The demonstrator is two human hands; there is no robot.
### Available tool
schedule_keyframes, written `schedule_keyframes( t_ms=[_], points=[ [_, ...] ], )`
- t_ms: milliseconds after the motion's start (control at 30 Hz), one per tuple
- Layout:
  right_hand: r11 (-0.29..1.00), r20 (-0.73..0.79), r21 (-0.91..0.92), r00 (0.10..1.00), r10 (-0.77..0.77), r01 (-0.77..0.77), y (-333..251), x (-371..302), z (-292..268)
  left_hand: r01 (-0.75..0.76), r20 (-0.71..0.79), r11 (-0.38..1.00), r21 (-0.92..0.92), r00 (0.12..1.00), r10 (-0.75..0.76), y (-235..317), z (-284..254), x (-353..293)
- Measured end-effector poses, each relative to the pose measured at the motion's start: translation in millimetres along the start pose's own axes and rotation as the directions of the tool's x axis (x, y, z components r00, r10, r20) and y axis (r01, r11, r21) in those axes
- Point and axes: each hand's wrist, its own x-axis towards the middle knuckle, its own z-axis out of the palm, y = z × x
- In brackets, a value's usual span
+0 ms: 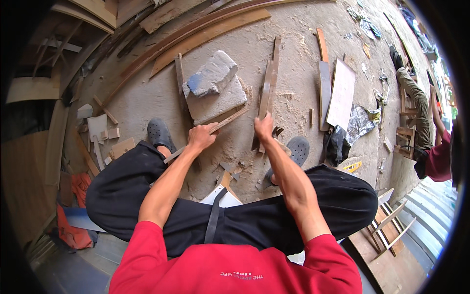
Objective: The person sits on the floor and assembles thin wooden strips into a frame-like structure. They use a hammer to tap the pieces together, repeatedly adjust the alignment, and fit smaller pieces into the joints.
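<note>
My left hand (201, 137) is closed round a thin wooden strip (229, 120), which slants across the near edge of a stone block. My right hand (264, 127) is closed on the near part of a narrow wooden board (265, 95) lying beside another long board (275, 68). Just right of that hand, a dark claw hammer head (277, 132) shows, partly hidden by my forearm. Two rough pale blocks are stacked ahead of my left hand: a blue-stained one (212, 73) rests on a flatter one (215, 100). A wooden bar (179, 81) stands along their left side.
Long planks (210, 36) lie at the far left. A pale panel (341, 93), black plastic (337, 146) and silver sheeting (361, 122) are on the right. Wood offcuts (113, 133) sit by my left shoe (160, 133). Another person's leg (415, 105) is at far right.
</note>
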Motion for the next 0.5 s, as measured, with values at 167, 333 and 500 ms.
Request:
schedule_keyframes(
  t_ms=[167, 333, 500],
  points=[
    [0.988, 0.313, -0.149, 0.95, 0.008, 0.041, 38, -45, 29, -0.099, -0.097, 0.994, -0.055, 0.991, 0.094, -9, -2, -6],
    [0.976, 0.355, -0.207, 0.924, 0.141, -0.069, 62, -39, 37, -0.134, -0.081, 0.99, -0.043, 0.988, 0.13, -8, 4, -1],
    [0.972, 0.487, -0.236, 0.865, 0.123, -0.005, 29, -44, 33, -0.116, -0.03, 0.993, -0.017, 0.993, 0.115, 4, 1, -2]
  ],
)
